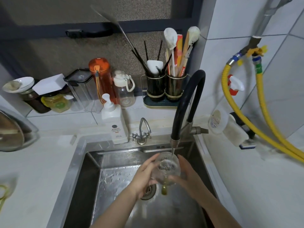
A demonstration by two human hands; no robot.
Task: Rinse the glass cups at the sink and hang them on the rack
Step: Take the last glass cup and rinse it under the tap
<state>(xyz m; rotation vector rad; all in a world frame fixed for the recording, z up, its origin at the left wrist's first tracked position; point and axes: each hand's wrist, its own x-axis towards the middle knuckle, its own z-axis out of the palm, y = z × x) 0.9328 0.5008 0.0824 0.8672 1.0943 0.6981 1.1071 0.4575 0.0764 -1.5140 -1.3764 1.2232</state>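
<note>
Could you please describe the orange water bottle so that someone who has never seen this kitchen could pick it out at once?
Start at the steel sink and look up to the ledge below the window. Left of the utensil holder stands a row of containers; the orange water bottle is behind the white pump dispenser. It is the only translucent orange one, taller than the clear white-capped bottle beside it.

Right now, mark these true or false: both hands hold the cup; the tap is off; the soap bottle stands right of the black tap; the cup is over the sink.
1. Both hands hold the cup: true. The left hand and right hand grip the glass cup.
2. The tap is off: false. Water runs from the black tap.
3. The soap bottle stands right of the tap: false. The soap bottle is left of it.
4. The cup is over the sink: true.
</note>
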